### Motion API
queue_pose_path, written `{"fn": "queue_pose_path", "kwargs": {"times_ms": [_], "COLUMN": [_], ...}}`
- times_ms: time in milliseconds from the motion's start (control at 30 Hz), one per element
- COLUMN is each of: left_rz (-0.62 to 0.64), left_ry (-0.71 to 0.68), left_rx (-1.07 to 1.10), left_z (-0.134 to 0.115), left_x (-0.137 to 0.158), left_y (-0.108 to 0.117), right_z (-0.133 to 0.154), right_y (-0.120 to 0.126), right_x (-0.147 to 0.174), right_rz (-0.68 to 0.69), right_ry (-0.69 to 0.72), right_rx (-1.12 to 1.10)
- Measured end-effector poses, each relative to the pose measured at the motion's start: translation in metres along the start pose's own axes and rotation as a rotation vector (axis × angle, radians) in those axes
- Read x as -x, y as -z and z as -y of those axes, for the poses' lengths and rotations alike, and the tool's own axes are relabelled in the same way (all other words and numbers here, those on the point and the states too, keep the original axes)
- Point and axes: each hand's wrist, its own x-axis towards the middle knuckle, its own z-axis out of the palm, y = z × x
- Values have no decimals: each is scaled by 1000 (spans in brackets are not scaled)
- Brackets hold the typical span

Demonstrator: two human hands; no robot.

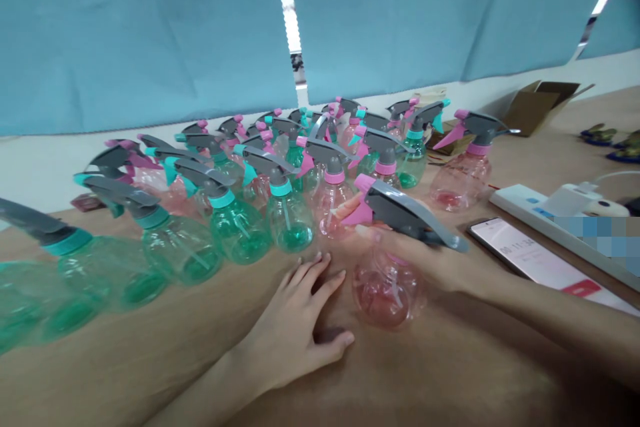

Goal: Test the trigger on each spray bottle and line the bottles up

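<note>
A clear pink spray bottle [387, 293] with a grey head and pink trigger stands on the table in front of me. My right hand [423, 257] is closed around its neck, just under the spray head, which hides part of the fingers. Left of that bottle, my left hand [293, 327] lies palm down with its fingers spread, holding nothing. Just beyond my left fingertips is a green spray bottle [290, 220] with a turquoise collar. Behind my right fingers stands another pink spray bottle [333, 197], partly covered.
Several green and pink spray bottles crowd the back and left, including a green one [183, 250]. A pink bottle [463, 177] stands at the right. Near my right forearm lie a phone [530, 257] and a power strip [520, 203]. An open cardboard box [537, 110] sits farther back.
</note>
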Motion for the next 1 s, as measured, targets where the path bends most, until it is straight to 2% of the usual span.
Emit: {"fn": "queue_pose_path", "kwargs": {"times_ms": [167,333,667,1000], "left_rz": [-3,-7,1,-22], "left_ry": [0,-6,1,-5], "left_rx": [6,19,13,36], "left_z": [0,0,-1,1], "left_x": [0,0,-1,1], "left_y": [0,0,0,-1], "right_z": [5,5,-4,-6], "right_y": [-1,-1,-1,-1], "right_x": [0,-2,1,1], "right_rz": [-53,-20,61,40], "right_ry": [-30,-4,-39,-9], "right_rx": [-4,-17,-87,-73]}}
